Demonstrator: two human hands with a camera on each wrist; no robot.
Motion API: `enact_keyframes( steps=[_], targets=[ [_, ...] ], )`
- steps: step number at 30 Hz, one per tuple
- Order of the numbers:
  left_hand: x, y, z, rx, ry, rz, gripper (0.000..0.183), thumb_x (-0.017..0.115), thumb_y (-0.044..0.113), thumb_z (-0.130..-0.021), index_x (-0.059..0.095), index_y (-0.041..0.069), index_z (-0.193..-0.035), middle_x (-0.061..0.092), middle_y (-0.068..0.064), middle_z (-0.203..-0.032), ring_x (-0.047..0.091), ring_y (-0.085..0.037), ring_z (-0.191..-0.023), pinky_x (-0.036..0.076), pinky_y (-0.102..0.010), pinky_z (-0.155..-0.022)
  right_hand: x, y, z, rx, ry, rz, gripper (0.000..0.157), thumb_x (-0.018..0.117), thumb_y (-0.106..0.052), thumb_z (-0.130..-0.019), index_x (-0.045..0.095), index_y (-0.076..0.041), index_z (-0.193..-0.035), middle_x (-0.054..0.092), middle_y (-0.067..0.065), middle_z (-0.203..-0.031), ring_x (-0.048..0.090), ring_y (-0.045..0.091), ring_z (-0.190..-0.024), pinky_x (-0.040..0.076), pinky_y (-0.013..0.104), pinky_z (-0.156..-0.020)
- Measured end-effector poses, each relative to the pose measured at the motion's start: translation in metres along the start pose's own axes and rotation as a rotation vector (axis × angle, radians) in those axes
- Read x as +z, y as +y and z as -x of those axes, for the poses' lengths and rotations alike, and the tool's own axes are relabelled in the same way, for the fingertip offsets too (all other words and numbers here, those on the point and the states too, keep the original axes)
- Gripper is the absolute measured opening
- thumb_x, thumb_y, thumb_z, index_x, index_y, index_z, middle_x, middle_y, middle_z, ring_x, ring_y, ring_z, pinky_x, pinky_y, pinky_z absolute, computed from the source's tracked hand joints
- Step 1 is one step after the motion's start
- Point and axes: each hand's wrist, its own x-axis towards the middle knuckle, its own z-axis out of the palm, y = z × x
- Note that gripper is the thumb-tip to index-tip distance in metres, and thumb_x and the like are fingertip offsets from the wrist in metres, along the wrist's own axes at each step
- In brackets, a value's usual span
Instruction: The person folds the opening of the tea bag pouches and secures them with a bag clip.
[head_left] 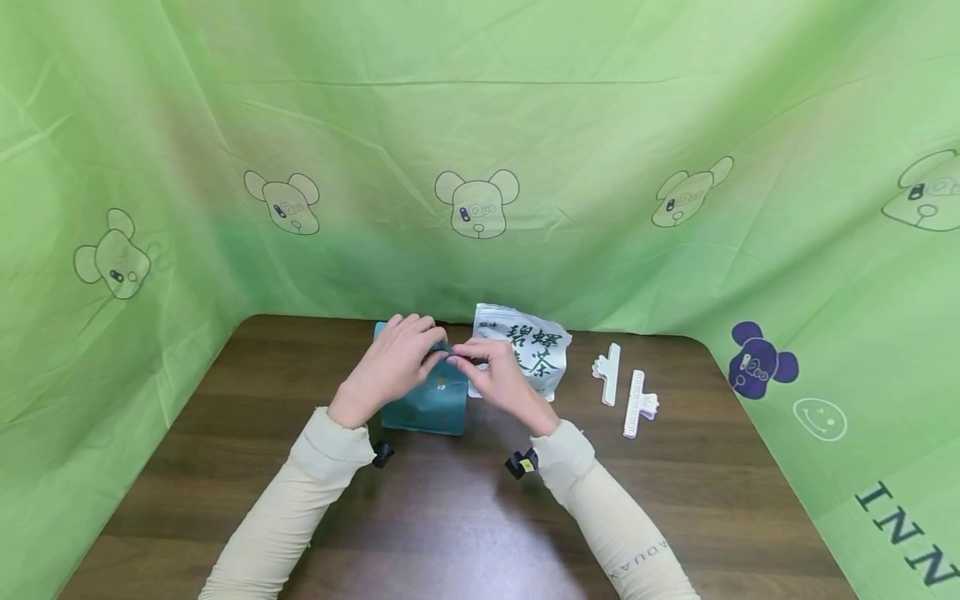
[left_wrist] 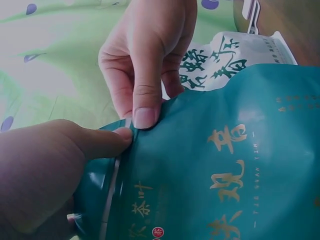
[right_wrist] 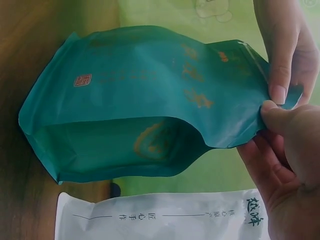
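A teal tea bag with gold lettering stands on the table, its top edge between both hands. My left hand grips the top near its left part, the thumb lying along the zip strip in the left wrist view. At the right corner of the same top edge, my right hand pinches the bag between thumb and fingers. In the right wrist view the teal bag shows its front and a folded side. Just right of it stands a silver-white tea bag with dark green characters, partly behind my right hand.
Two white sealing clips, one nearer the bags and one farther right, lie on the brown wooden table. A green printed curtain surrounds the table's back and sides.
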Motion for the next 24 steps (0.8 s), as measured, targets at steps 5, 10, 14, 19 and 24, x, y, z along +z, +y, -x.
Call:
enact_keyframes(
  steps=[5, 10, 14, 19, 24],
  targets=[
    [-0.003, -0.002, 0.001, 0.008, 0.006, -0.014, 0.01, 0.076, 0.015, -0.093, 0.073, 0.012, -0.102, 0.068, -0.001, -0.095, 0.061, -0.022, -0.088, 0.042, -0.034, -0.077, 0.006, 0.029, 0.004, -0.008, 0.015, -0.001, 0.011, 0.071, 0.004, -0.091, 0.078, 0.005, -0.1, 0.074, 0.016, -0.087, 0.07, 0.025, -0.073, 0.059, 0.029, -0.069],
    [-0.008, -0.005, 0.003, 0.005, 0.008, -0.01, 0.014, 0.078, 0.016, -0.091, 0.073, 0.012, -0.104, 0.069, -0.002, -0.095, 0.063, -0.022, -0.089, 0.043, -0.035, -0.077, 0.01, 0.04, 0.006, -0.005, 0.024, 0.008, 0.012, 0.072, 0.007, -0.089, 0.077, 0.007, -0.1, 0.074, 0.017, -0.087, 0.07, 0.027, -0.072, 0.059, 0.029, -0.067],
    [-0.009, -0.006, 0.004, 0.008, 0.021, -0.014, 0.016, 0.079, 0.016, -0.09, 0.073, 0.011, -0.104, 0.07, -0.002, -0.094, 0.063, -0.023, -0.087, 0.044, -0.036, -0.075, 0.009, 0.031, 0.004, -0.011, 0.027, -0.013, 0.013, 0.07, 0.013, -0.087, 0.075, 0.011, -0.099, 0.073, 0.022, -0.086, 0.068, 0.032, -0.07, 0.059, 0.03, -0.066],
    [-0.007, -0.006, 0.005, 0.014, 0.054, -0.012, 0.016, 0.08, 0.014, -0.089, 0.073, 0.011, -0.103, 0.07, -0.003, -0.094, 0.063, -0.023, -0.087, 0.044, -0.037, -0.075, 0.004, 0.011, 0.001, -0.031, 0.038, -0.049, 0.012, 0.069, 0.016, -0.086, 0.074, 0.012, -0.096, 0.072, 0.023, -0.084, 0.067, 0.032, -0.07, 0.059, 0.031, -0.068],
    [-0.002, -0.005, 0.005, 0.012, 0.081, -0.027, 0.014, 0.079, 0.012, -0.089, 0.071, 0.01, -0.101, 0.068, -0.003, -0.092, 0.062, -0.024, -0.085, 0.042, -0.036, -0.074, 0.005, 0.008, -0.001, -0.012, 0.055, -0.06, 0.009, 0.07, 0.015, -0.087, 0.074, 0.011, -0.093, 0.072, 0.022, -0.084, 0.068, 0.029, -0.072, 0.06, 0.032, -0.07]
  ],
)
